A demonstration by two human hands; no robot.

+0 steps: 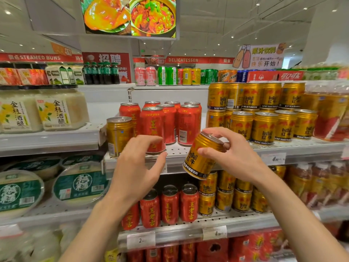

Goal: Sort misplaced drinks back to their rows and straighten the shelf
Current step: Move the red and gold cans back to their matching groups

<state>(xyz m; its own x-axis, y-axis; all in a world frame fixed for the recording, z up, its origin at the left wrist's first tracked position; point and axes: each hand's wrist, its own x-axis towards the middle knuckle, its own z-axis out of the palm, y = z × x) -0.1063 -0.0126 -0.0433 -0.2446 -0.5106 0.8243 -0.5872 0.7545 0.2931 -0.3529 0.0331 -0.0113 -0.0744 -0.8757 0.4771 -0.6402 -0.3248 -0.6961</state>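
Right hand [233,157] grips a tilted gold can [203,157] in front of the shelf [181,152]; left hand [137,163], fingers loosely spread, seemingly holding nothing, hovers before the red cans [160,121] on it

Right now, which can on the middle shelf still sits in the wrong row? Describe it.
Find the cluster of red cans on the middle shelf. At its left end, by the shelf edge, stands one gold can. It is the only gold can left of the red ones.
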